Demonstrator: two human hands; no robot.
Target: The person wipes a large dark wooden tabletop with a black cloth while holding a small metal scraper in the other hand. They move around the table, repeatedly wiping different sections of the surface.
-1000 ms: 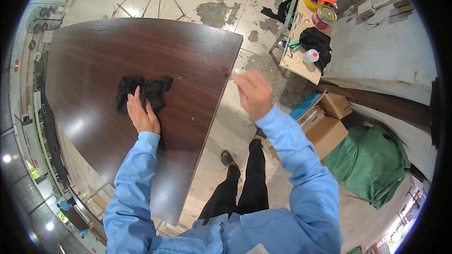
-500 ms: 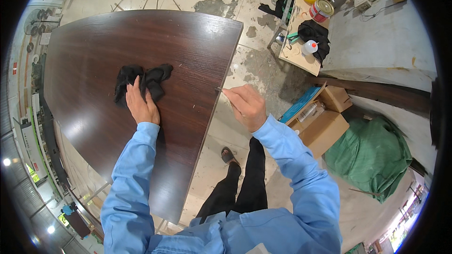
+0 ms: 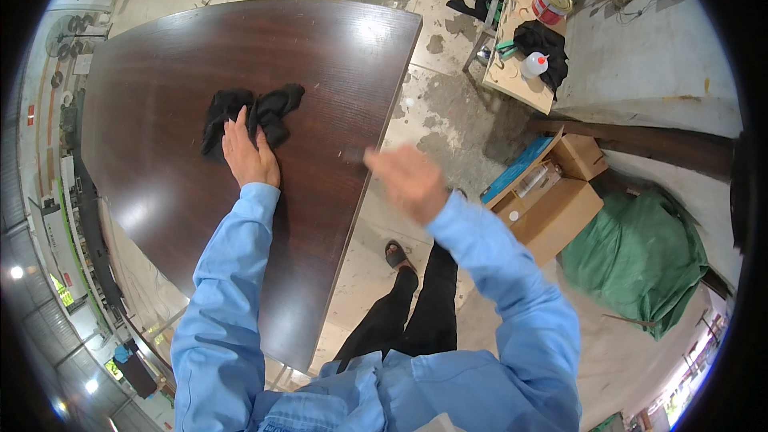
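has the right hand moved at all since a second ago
Yes. The right hand has come down and leftward: earlier it was raised over the bare floor, now it sits blurred right at the edge of the dark wooden tabletop.

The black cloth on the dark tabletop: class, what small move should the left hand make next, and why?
Probably slide the black cloth across the tabletop toward its far, untouched part. The left hand lies flat on the bunched cloth, pressing it to the wood, so a short push seems the natural step. The right hand is blurred near the table's edge, touching nothing that can be made out.
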